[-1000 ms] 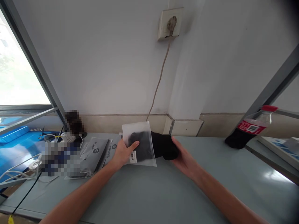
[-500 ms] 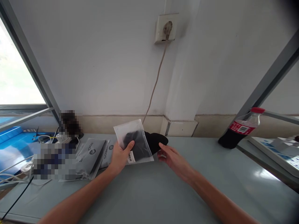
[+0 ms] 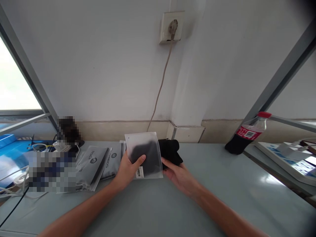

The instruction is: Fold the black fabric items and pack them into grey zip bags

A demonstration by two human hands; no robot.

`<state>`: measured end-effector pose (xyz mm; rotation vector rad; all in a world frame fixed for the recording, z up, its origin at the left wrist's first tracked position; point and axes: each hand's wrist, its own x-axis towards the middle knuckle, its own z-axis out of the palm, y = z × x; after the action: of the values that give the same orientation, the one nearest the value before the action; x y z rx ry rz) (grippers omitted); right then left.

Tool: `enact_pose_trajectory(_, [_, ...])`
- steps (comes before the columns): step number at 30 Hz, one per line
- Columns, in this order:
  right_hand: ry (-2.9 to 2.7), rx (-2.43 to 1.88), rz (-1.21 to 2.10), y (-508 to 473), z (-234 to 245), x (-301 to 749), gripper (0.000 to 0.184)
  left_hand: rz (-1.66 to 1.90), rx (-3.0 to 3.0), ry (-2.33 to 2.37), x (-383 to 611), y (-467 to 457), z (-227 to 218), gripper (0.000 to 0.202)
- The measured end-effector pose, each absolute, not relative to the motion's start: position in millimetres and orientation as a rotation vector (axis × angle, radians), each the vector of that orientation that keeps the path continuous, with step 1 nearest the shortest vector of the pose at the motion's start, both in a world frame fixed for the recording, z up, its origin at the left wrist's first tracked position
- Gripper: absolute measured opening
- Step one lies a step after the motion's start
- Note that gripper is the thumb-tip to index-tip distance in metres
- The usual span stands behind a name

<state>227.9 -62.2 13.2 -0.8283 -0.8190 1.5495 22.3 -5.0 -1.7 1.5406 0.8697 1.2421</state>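
Observation:
My left hand (image 3: 128, 170) grips a frosted clear plastic bag (image 3: 144, 154) with a barcode sticker, thumb on its front, held above the grey table (image 3: 172, 210). A black folded cloth (image 3: 171, 152) is partly inside the bag and sticks out of its right side. My right hand (image 3: 178, 174) holds the cloth from below at the bag's right edge, fingers curled round it.
Grey packaged bags (image 3: 95, 163) lie to the left of my hands, with cables and a blurred patch further left. A cola bottle (image 3: 244, 136) leans at the right by a metal frame post. A wall socket (image 3: 170, 28) with a cord is above.
My right hand, briefly off the cloth half a second ago, has closed on it again at the bag's edge. More of the cloth lies inside the bag than a second ago.

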Motion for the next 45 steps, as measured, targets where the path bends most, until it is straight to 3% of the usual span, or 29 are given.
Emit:
enact_pose_trajectory(4, [-0.819,-0.709,1.614,-63,14,226,0.053,1.206,1.458,0.811,23,-6,3,0.057])
enact_pose_trajectory(10, [-0.673,-0.911,1.414,-62,10,218,0.043,1.314,1.432,0.905,30,-11,-1,0.06])
enact_pose_trajectory(16, [-1.027,-0.776,1.666,-65,15,229,0.023,1.332,1.519,0.935,30,-13,-2,0.055])
enact_pose_trajectory(26, [-0.809,-0.794,1.633,-60,8,225,0.042,0.958,1.369,0.787,18,-5,10,0.056])
enact_pose_trajectory(32, [-0.89,-0.864,1.537,-69,5,215,0.064,0.787,1.367,0.743,15,-4,7,0.057])
enact_pose_trajectory(36, [-0.931,-0.928,1.471,-67,-1,219,0.061,0.817,1.272,0.829,14,-2,3,0.051])
enact_pose_trajectory(41, [-1.341,-1.069,1.499,-64,5,242,0.044,0.871,1.163,0.968,11,0,5,0.044])
enact_pose_trajectory(45, [-1.54,-1.158,1.522,-63,11,255,0.04,0.87,1.26,0.952,12,-3,5,0.049])
